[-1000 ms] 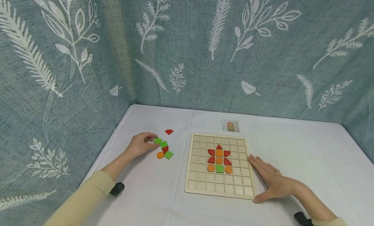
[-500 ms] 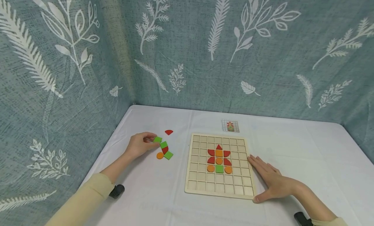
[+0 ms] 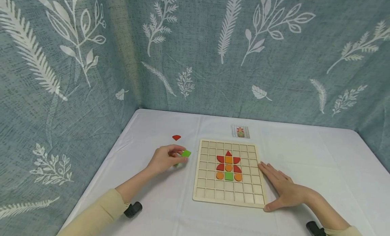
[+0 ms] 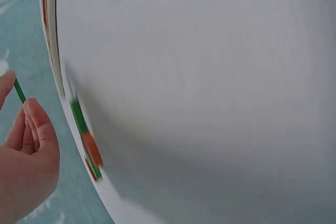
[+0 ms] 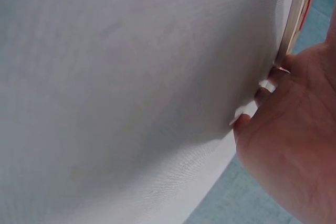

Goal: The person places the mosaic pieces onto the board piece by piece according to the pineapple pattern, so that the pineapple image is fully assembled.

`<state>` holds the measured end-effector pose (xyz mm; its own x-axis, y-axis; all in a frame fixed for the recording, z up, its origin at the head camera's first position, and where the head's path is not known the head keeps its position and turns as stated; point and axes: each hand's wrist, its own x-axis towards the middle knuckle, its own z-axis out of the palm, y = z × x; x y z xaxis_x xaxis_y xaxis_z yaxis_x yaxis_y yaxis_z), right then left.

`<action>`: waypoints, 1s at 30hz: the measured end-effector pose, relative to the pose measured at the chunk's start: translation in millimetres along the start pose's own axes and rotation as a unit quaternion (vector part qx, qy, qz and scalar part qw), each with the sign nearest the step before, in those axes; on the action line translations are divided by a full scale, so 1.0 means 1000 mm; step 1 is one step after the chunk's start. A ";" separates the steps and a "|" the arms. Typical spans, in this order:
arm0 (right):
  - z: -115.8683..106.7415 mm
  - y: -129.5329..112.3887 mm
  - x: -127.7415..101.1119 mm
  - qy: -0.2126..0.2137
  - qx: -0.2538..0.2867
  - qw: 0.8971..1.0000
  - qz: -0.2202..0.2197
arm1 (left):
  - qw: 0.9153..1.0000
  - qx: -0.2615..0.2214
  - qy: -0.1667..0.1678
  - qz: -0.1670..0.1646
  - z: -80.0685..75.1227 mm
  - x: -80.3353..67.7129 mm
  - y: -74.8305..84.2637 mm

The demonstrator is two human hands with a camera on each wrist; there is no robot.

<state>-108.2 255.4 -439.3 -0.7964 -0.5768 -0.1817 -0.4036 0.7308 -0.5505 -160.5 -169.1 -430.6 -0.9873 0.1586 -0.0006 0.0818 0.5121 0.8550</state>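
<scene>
My left hand [image 3: 164, 157] pinches a green square tile [image 3: 186, 153] between thumb and fingers, left of the wooden grid board [image 3: 210, 194]. Edge-on in the left wrist view, the tile [image 4: 20, 91] looks lifted off the table. Beneath the hand, most of the loose tiles are hidden in the head view; the left wrist view shows a blurred green tile [image 4: 79, 115] and an orange tile [image 4: 92, 149] there. My right hand [image 3: 284, 188] rests with extended fingers along the board's right edge, its thumb near the front right corner.
On the board sits a figure of red, orange and green pieces, including a green square [image 3: 229, 176]. A red quarter-circle tile [image 3: 176, 137] lies beyond my left hand. A small pattern card [image 3: 240, 131] is behind the board. A leaf-patterned curtain [image 3: 195, 53] borders the white table [image 3: 304, 141].
My left hand has picked the green square tile off the loose group and carried it right, toward the board. The right hand and board have stayed put.
</scene>
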 end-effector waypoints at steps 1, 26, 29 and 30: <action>0.000 0.000 0.000 0.000 -0.001 1.000 0.001 | 1.000 -0.007 -0.008 0.002 0.004 -0.001 0.003; 0.001 0.006 0.002 0.001 -0.002 1.000 -0.013 | 0.963 -0.005 -0.207 0.171 0.081 -0.013 0.040; 0.001 0.005 0.001 0.003 0.001 1.000 -0.014 | 0.961 0.011 -0.215 0.174 0.083 -0.013 0.040; 0.001 0.005 0.001 0.004 0.002 1.000 -0.014 | 0.960 0.020 -0.215 0.177 0.083 -0.013 0.040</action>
<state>-110.4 258.3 -443.1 -0.7885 -0.5936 -0.1608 -0.4234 0.7136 -0.5582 -133.0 -80.5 -439.9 -0.7497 0.6585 0.0651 0.4162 0.3928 0.8200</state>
